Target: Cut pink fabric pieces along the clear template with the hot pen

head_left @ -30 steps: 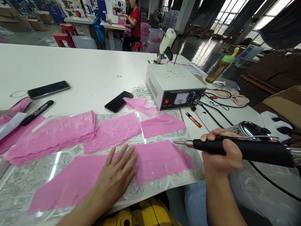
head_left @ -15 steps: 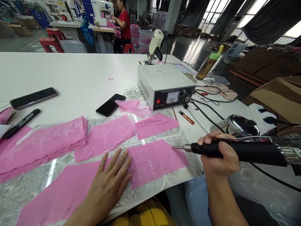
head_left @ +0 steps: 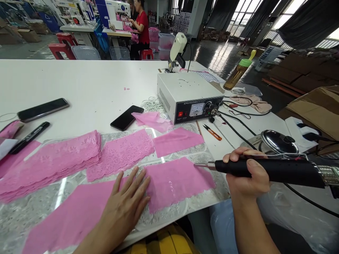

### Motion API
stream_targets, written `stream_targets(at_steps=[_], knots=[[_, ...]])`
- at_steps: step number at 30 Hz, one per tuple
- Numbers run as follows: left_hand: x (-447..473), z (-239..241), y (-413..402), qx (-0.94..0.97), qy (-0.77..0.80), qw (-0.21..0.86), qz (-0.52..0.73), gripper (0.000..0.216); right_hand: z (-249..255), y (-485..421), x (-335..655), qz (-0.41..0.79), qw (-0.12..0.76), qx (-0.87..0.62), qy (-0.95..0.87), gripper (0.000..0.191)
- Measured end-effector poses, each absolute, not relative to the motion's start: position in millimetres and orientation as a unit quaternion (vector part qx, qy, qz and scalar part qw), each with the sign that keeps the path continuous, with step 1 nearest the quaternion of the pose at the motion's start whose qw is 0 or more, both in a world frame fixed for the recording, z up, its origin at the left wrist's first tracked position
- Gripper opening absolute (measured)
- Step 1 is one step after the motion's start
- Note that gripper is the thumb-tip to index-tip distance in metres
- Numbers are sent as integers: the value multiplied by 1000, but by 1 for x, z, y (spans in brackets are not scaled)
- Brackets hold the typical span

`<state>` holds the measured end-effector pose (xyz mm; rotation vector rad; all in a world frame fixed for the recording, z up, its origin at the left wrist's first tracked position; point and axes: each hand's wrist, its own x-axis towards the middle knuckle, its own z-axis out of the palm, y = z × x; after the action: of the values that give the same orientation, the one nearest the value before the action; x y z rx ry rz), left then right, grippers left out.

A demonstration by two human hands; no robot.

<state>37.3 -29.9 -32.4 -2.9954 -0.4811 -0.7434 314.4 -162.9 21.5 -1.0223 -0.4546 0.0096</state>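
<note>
Flat on the table, my left hand (head_left: 129, 201) has its fingers spread across the neighbouring ends of two plain pink fabric pieces. One piece (head_left: 71, 215) extends to the lower left; the other fabric piece (head_left: 177, 190) lies to the right of the fingertips. My right hand (head_left: 247, 174) is wrapped round a black ultrasonic welding handpiece (head_left: 286, 171), held nearly level. Its thin metal tip is at the upper right edge of the right-hand piece; contact cannot be made out. Behind lie a lace piece (head_left: 120, 153), a stack of pink lace (head_left: 50, 164) and a smaller plain piece (head_left: 178, 141).
A grey control box (head_left: 190, 95) with cables stands at the back right. Small orange-handled snips (head_left: 212, 132), two phones, one a black phone (head_left: 127, 118), and a black marker (head_left: 29, 138) lie about. A lidded steel pot (head_left: 278, 141) is behind the handpiece. A person in red (head_left: 143, 26) sits beyond.
The camera view has turned slightly left, so the table items appear a little further right. Both hands keep their hold and pose, with the tip still at the fabric's edge.
</note>
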Motion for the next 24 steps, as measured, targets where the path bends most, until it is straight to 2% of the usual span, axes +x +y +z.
stream_targets(at_steps=[7,24], knots=[[39,-34,-34,-951,-179,-39,-251,38,21,-155,313,-5,838,-490,-240,11],[40,-31,-33,-957,-163,5,-239,37,22,-187,323,-24,835,-504,-220,16]])
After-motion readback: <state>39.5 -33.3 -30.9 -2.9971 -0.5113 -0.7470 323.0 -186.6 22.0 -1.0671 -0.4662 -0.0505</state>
